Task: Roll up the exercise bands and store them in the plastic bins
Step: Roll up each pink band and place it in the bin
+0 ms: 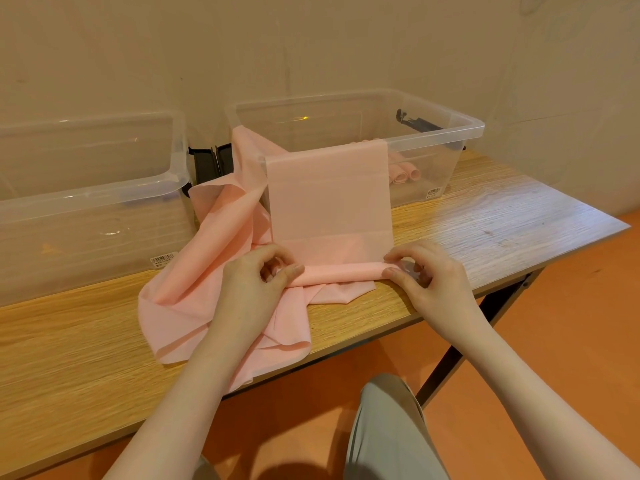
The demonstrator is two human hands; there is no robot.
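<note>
- your left hand (258, 277) pinches the left end of the rolled edge of a pink exercise band (329, 199), thumb and fingers curled round it.
- your right hand (420, 271) pinches the right end of the same roll, fingers curled over it.
- the band lies on the wooden table (485, 216) at its near end; the flat part runs up over the front rim of the right plastic bin (460, 126).
- loose pink bands (194, 299) lie crumpled on the table under and left of your left hand, one edge hanging over the table's front edge.
- rolled pink bands (403, 174) rest inside the right bin.
- the left plastic bin (104, 188) stands on the table, beside the loose bands.
</note>
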